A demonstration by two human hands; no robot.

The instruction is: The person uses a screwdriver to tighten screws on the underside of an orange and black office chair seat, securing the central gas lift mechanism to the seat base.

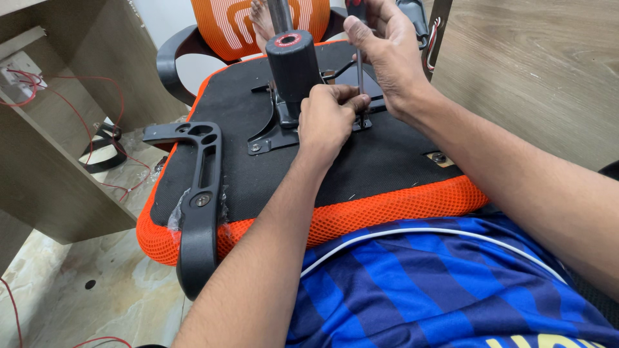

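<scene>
Seen from the head camera, an office chair lies upturned across the person's lap, the black underside of its seat (361,161) facing up and edged with orange mesh (361,216). The left hand (329,119) is curled into a loose fist near the middle of the seat, its fingers (351,102) drawn together around the lower end of a thin metal screwdriver shaft (360,74), right where the tip meets the black metal mounting plate (277,132). The right hand (380,51) sits farther away and higher, fingers closed around the screwdriver's dark handle (356,8), which stands upright and is partly cut off by the top edge of the view. The two hands are stacked along the same tool, nearly touching.

Just left of the left hand rises the black gas-lift cylinder (293,64), its red-ringed end facing the camera. On the near left of the seat a black plastic armrest (196,200) is bolted on and points toward the camera. Beyond the seat, the orange chair back (225,26) shows. Far left stands a wooden cabinet (58,167) with loose red wires (84,116) trailing down to the marble floor (97,290).
</scene>
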